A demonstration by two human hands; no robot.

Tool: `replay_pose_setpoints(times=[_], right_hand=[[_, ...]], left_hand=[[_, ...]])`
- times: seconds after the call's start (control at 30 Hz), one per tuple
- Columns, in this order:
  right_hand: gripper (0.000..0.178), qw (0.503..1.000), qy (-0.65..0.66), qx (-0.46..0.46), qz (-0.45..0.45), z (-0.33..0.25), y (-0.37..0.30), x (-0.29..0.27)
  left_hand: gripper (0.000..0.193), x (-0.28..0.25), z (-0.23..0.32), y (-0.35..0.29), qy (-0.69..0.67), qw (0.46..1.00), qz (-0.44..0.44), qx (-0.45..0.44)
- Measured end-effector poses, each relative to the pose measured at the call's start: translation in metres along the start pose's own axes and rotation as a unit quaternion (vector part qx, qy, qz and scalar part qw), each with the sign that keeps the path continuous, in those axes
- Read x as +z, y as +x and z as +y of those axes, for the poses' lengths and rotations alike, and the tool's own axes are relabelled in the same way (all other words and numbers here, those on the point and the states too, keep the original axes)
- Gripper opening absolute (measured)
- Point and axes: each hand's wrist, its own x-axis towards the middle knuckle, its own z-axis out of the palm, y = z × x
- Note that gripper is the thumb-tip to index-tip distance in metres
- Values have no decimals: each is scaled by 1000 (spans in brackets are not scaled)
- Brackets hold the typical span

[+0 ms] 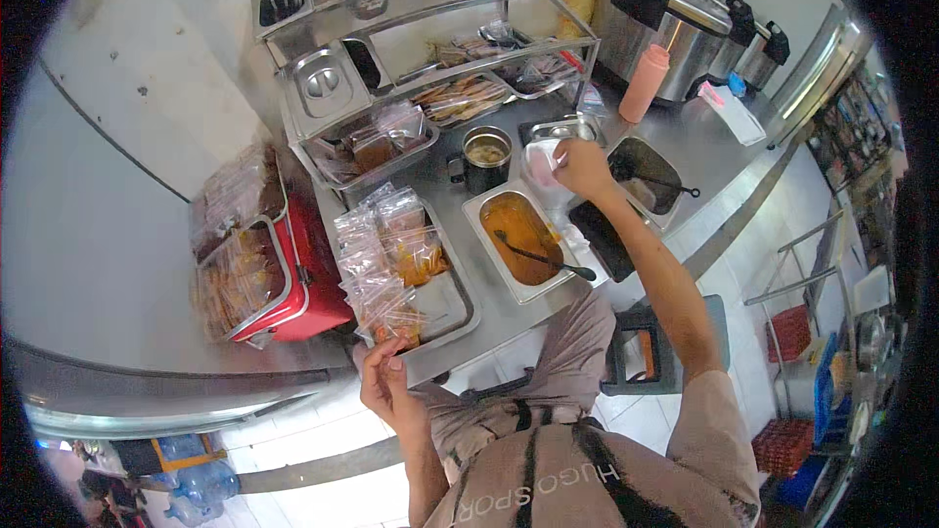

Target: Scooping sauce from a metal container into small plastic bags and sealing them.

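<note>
The left forearm comes in from the lower edge, left of the middle, and rises nearly straight to the left hand. That hand is bare, its fingers bent and pointing upward, with the wrist roughly in line with the forearm. The right arm reaches farther: the upper arm lies at lower right under a short sleeve, and the bare right forearm slants up and leftward to the right hand, just above and right of centre. Its knuckles face upward and its fingers curl downward, their tips partly hidden.
</note>
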Motion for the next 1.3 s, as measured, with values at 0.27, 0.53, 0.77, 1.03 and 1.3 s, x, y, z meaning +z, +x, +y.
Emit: replay_pose_setpoints(times=[0.27, 0.53, 0.77, 1.03, 1.3], right_hand=[[19, 978, 195, 62, -33, -33, -7, -72], [25, 854, 485, 29, -188, -142, -72, -141], [27, 865, 465, 13, -190, -166, -88, -134], [33, 915, 393, -73, -60, -180, -132, -125], [24, 939, 336, -71, -27, -180, -160, -112]], left_hand=[[16, 18, 24, 12, 10, 999, -28, 26], [11, 104, 50, 60, 34, 970, -220, 98], [10, 103, 44, 56, 42, 964, -258, 56], [5, 98, 23, 35, -39, 971, -236, -6], [10, 87, 6, 17, -75, 954, -280, -77]])
